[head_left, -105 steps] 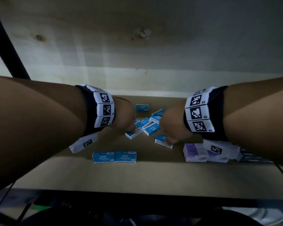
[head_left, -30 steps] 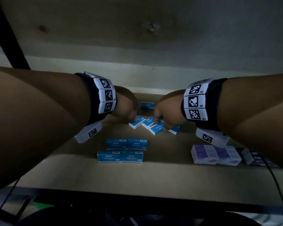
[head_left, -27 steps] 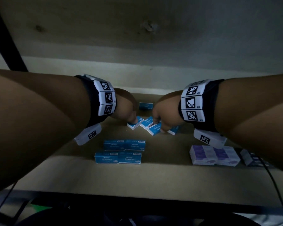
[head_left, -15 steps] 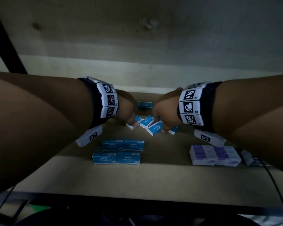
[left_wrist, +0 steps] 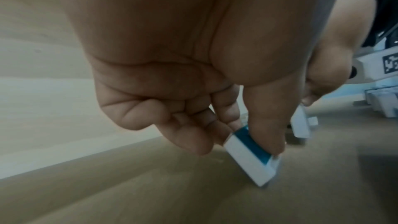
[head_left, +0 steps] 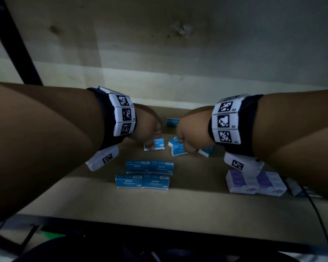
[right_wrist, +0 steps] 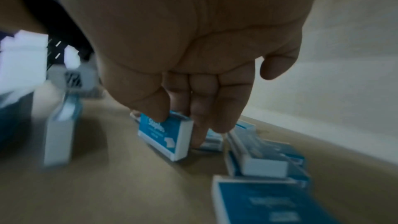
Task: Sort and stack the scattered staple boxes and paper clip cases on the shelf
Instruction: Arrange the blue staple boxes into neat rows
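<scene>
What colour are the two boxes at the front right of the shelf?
Purple and white boxes, clearest in the head view.

Both forearms are bare. Each wrist wears a black band [head_left: 106, 118] faced with white tiles printed with black square codes (three showing per wrist), and a white coded camera block [head_left: 240, 163] hangs at six o'clock beneath it.
</scene>
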